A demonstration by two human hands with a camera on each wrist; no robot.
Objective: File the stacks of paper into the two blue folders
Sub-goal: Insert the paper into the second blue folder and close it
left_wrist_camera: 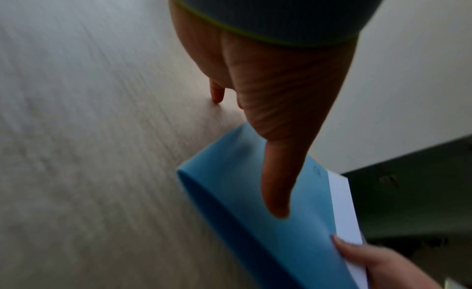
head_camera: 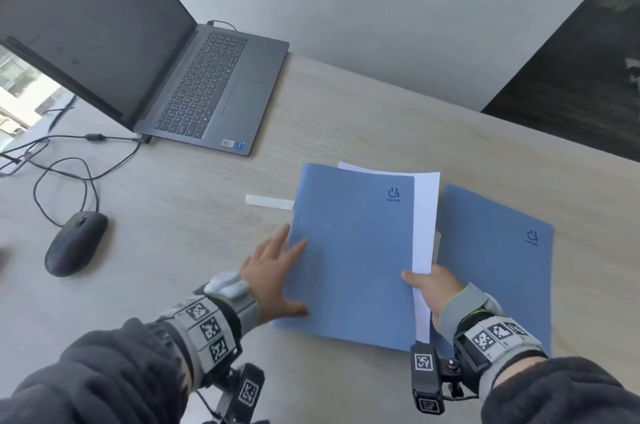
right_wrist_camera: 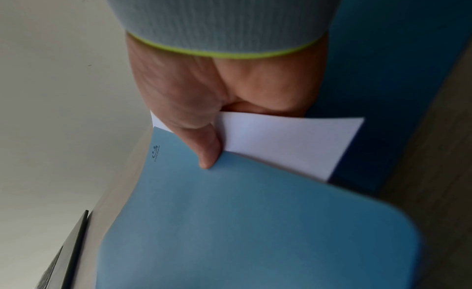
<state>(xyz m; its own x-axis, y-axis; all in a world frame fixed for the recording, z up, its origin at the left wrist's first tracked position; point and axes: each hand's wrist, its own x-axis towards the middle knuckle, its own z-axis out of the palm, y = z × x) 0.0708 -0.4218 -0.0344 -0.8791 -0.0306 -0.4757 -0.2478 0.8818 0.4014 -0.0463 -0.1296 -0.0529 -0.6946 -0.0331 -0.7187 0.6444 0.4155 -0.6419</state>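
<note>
A blue folder [head_camera: 349, 250] lies closed on the desk with a stack of white paper [head_camera: 425, 215] sticking out of its right and far edges. My left hand [head_camera: 273, 271] rests flat on the folder's left edge, fingers spread; the thumb [left_wrist_camera: 277, 192] presses the blue folder [left_wrist_camera: 293, 222]. My right hand [head_camera: 431, 288] pinches the folder's near right edge together with the paper [right_wrist_camera: 288, 144], thumb [right_wrist_camera: 208, 150] on top of the blue folder [right_wrist_camera: 242, 222]. A second blue folder [head_camera: 498, 260] lies closed to the right, partly under the first one and my right wrist.
An open grey laptop [head_camera: 207, 84] stands at the far left, with cables [head_camera: 69, 153] and a black mouse [head_camera: 76, 243] on the left. A small white strip [head_camera: 270, 201] lies just left of the folder. The desk's far edge [head_camera: 450, 104] meets a wall.
</note>
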